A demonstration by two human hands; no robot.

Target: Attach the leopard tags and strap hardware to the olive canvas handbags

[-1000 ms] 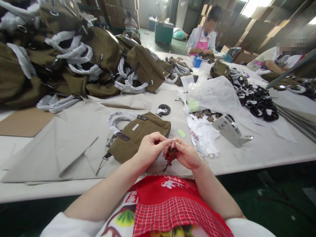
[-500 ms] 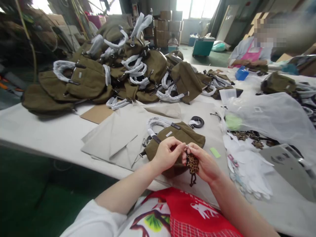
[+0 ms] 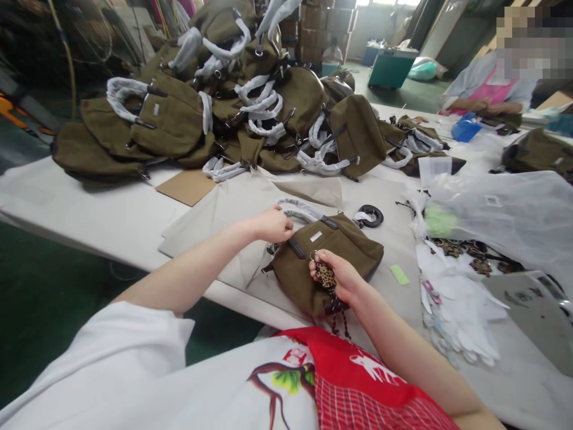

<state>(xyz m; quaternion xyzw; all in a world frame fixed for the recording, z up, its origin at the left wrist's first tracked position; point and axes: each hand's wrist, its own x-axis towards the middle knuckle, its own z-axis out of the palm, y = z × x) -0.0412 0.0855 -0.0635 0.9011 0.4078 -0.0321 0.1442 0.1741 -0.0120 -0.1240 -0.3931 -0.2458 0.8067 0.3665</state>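
Note:
An olive-green handbag [image 3: 336,251] lies on the table in front of me, its handle [image 3: 302,209] covered in pale wrapping. My left hand [image 3: 274,225] is closed around the left part of that handle, which hides its lower end. Between the fingers of my right hand [image 3: 338,273] is a leopard-print charm [image 3: 324,275] with a metal ring at its top and dark cords dangling below. The charm is held over the front of the bag. A coiled black strap [image 3: 370,216] rests just behind the bag.
A heap of similar olive bags [image 3: 179,128] fills the back left. Grey sheets [image 3: 224,209] and a cardboard piece [image 3: 185,186] lie before it. At right are a clear plastic bag [image 3: 505,200], white gloves [image 3: 465,304], more charms and a green slip [image 3: 399,275]. Another person sits far right.
My left hand has left the charm's ring and moved left and away to the bag's handle. My right hand keeps the charm, now further left. The view has tilted down.

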